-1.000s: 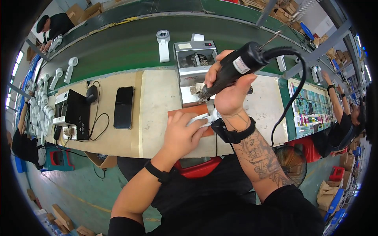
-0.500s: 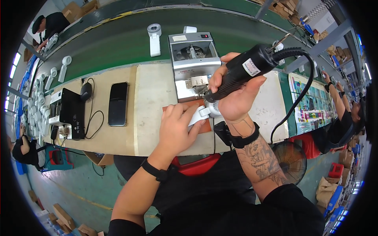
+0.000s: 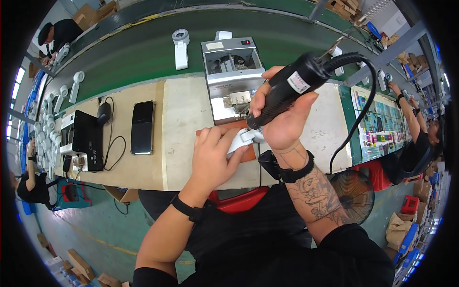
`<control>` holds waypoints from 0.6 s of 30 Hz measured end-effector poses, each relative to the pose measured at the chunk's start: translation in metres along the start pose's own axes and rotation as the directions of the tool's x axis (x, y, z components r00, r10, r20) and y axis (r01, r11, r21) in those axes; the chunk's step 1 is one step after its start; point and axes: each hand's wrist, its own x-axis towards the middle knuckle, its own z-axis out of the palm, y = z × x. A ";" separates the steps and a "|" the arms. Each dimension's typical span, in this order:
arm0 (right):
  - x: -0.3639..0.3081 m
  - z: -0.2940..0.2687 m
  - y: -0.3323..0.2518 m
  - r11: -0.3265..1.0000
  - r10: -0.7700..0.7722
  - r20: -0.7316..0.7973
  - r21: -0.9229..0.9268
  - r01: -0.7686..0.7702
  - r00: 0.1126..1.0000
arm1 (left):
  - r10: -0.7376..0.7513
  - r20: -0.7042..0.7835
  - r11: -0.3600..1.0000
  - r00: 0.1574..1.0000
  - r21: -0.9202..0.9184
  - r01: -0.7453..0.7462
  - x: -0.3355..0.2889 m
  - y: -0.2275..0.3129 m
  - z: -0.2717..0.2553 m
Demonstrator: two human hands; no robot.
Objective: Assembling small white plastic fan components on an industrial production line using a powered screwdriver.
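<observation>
My left hand is closed around the white handle of a round-headed handheld device, which looks like a small fan. It rests over an orange-brown mat on the bench. My right hand grips a black electric screwdriver, its nose slanting down toward the device's round head. The screwdriver's tip and most of that head are hidden behind the tool and my right hand. Just beyond my hands stands a grey screw feeder with loose screws in its open top.
A phone lies left, beside a black-and-white machine with a cable. Similar white devices stand on the green conveyor, and several heap up far left. The screwdriver's cord loops down right. Co-workers sit around.
The view has shifted slightly, moving the feeder and conveyor items a little left. Both hands keep their holds; the screwdriver appears slightly further left. A person at far left has moved.
</observation>
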 end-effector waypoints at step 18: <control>0.008 0.010 -0.003 0.994 0.050 0.032 0.097 -0.053 0.998 | -0.021 -0.021 1.000 1.000 -0.013 0.021 0.000 -0.003 -0.003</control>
